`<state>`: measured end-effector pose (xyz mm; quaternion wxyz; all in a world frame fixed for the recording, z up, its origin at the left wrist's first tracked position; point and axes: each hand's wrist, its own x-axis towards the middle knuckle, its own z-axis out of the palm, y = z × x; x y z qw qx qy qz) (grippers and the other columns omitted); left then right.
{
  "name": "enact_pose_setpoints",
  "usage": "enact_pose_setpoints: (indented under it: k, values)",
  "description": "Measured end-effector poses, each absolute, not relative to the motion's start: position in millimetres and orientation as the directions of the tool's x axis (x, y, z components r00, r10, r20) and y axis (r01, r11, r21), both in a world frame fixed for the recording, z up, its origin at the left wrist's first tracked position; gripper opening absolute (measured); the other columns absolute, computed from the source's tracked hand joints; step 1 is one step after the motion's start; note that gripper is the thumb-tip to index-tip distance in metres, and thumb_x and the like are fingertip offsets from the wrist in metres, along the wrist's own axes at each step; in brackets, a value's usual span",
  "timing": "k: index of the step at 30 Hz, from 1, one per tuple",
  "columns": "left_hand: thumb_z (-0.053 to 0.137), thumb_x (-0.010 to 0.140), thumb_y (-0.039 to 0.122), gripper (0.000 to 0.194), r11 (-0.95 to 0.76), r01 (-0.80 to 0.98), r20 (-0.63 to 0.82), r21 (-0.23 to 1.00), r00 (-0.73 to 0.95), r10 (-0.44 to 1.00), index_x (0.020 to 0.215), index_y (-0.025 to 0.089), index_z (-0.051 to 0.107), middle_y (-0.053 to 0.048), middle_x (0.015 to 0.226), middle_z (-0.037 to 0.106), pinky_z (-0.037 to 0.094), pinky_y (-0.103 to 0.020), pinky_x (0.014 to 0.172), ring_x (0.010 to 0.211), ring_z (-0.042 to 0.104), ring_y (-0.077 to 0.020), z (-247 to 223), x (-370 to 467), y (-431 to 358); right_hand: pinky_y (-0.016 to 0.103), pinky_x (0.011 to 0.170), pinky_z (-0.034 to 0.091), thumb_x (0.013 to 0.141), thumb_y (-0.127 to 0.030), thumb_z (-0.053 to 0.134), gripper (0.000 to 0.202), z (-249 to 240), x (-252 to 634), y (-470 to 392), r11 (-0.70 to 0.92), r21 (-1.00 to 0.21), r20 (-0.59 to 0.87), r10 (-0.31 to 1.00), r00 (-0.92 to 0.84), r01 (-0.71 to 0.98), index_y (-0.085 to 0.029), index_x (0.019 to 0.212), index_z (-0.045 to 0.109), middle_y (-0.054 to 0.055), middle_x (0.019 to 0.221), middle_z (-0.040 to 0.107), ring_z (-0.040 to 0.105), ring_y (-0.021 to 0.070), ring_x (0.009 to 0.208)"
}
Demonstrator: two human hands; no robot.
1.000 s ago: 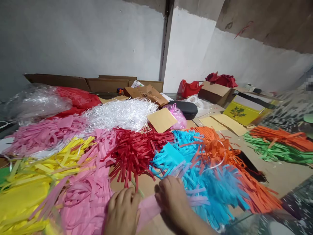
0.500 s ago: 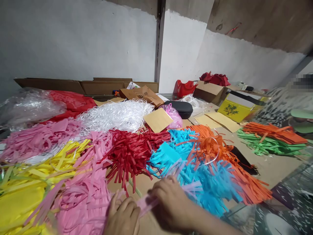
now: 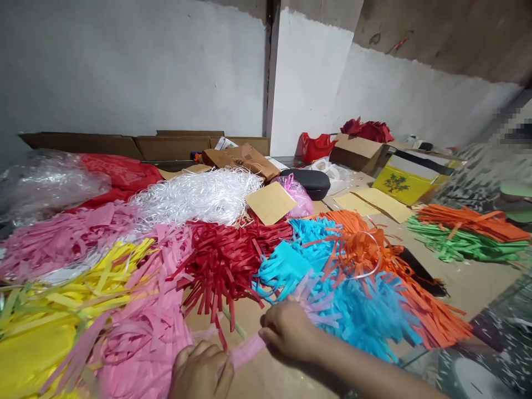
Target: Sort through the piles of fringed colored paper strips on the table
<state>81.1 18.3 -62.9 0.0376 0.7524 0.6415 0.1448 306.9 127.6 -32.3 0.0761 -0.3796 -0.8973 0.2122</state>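
Observation:
A twisted pink paper strip [image 3: 245,350] is stretched between my two hands at the bottom middle. My left hand [image 3: 201,370] grips its near end beside the pink fringed pile [image 3: 141,338]. My right hand [image 3: 288,332] pinches the other end, where pale pink fringe [image 3: 316,302] fans out over the blue fringed paper [image 3: 349,310]. Red fringed paper [image 3: 220,260] lies just beyond my hands.
Yellow fringe [image 3: 62,299], orange fringe [image 3: 399,282], green and orange strips [image 3: 465,238], and white shredded plastic [image 3: 199,194] cover the cardboard surface. Cardboard boxes [image 3: 361,152], a yellow box [image 3: 399,185], a black case [image 3: 310,182] and plastic bags stand along the wall.
My hands have shifted slightly, the right one further from me and the left one lower; the pink strip between them is now pulled thinner and more twisted.

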Motion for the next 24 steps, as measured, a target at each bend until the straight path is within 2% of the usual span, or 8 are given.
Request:
enact_pose_setpoints:
  k: [6,8,10,13,15,18,22,24]
  values:
    - [0.044,0.090,0.016,0.038,-0.095,0.981,0.166,0.166,0.067,0.984,0.061,0.024,0.067,-0.001,0.066,0.070,0.036,-0.041,0.076,0.074,0.066,-0.0239,-60.8,90.8,24.0,0.033,0.073,0.031,0.087,-0.028,0.073,0.018,-35.3,301.3,128.1,0.609,-0.423,-0.034,0.729,-0.683,0.671,-0.019,0.073,0.066,0.000,0.079,0.074,0.065,0.0173,0.073]
    - [0.047,0.090,0.018,0.032,-0.088,0.982,0.197,0.167,0.055,0.979,0.068,0.024,0.069,-0.002,0.072,0.071,0.037,-0.042,0.078,0.078,0.066,-0.0245,-59.2,91.7,23.8,0.033,0.074,0.032,0.087,-0.030,0.074,0.017,-33.6,304.4,127.7,0.600,-0.421,-0.023,0.743,-0.669,0.681,-0.019,0.078,0.067,0.001,0.079,0.074,0.064,0.0180,0.074]
    - [0.054,0.085,0.017,0.021,-0.112,0.975,0.306,0.193,0.048,0.951,0.081,0.026,0.072,-0.002,0.083,0.073,0.037,-0.044,0.086,0.088,0.065,-0.0250,-58.7,92.7,23.2,0.035,0.078,0.033,0.087,-0.035,0.077,0.016,-30.4,310.7,126.6,0.613,-0.426,0.004,0.737,-0.676,0.665,-0.021,0.090,0.069,0.002,0.093,0.074,0.065,0.0204,0.086]
    - [0.063,0.074,0.012,0.026,-0.240,0.950,0.484,0.199,0.117,0.867,0.084,0.034,0.073,0.001,0.091,0.075,0.027,-0.051,0.109,0.098,0.062,-0.0239,-60.9,95.3,21.9,0.038,0.089,0.032,0.090,-0.041,0.074,0.022,-27.7,322.6,125.2,0.803,-0.352,0.152,0.556,-0.817,0.481,-0.026,0.105,0.069,0.001,0.118,0.070,0.059,0.0229,0.106]
    - [0.067,0.071,0.015,0.021,-0.311,0.939,0.512,0.147,0.197,0.836,0.080,0.033,0.074,0.000,0.091,0.076,0.015,-0.055,0.118,0.101,0.061,-0.0247,-62.1,97.4,21.4,0.042,0.093,0.031,0.097,-0.036,0.066,0.016,-29.4,328.2,126.5,0.911,-0.203,0.261,0.404,-0.877,0.359,-0.023,0.106,0.068,0.001,0.115,0.071,0.057,0.0225,0.104]
    - [0.072,0.069,0.026,0.018,-0.329,0.940,0.491,0.087,0.247,0.836,0.087,0.026,0.076,-0.005,0.099,0.078,0.009,-0.058,0.122,0.107,0.061,-0.0283,-60.9,101.5,22.5,0.044,0.097,0.031,0.102,-0.023,0.056,0.012,-32.1,329.7,132.0,0.943,-0.071,0.327,0.330,-0.885,0.325,-0.019,0.102,0.067,0.002,0.105,0.073,0.057,0.0215,0.101]
    - [0.064,0.077,0.026,0.013,-0.333,0.940,0.517,0.067,0.253,0.818,0.083,0.023,0.075,-0.006,0.089,0.077,0.015,-0.055,0.121,0.100,0.062,-0.0270,-59.3,107.1,27.1,0.040,0.094,0.034,0.096,-0.025,0.063,0.006,-26.6,322.6,132.5,0.909,-0.212,0.315,0.411,-0.856,0.358,-0.021,0.100,0.066,0.001,0.109,0.071,0.058,0.0211,0.105]
    - [0.058,0.079,0.019,0.015,-0.337,0.936,0.544,0.098,0.233,0.806,0.077,0.024,0.073,-0.003,0.081,0.074,0.018,-0.053,0.118,0.094,0.062,-0.0249,-60.5,107.0,28.7,0.042,0.095,0.033,0.095,-0.031,0.064,0.015,-26.0,316.4,126.0,0.892,-0.216,0.334,0.450,-0.828,0.397,-0.021,0.106,0.065,0.003,0.111,0.071,0.057,0.0232,0.107]
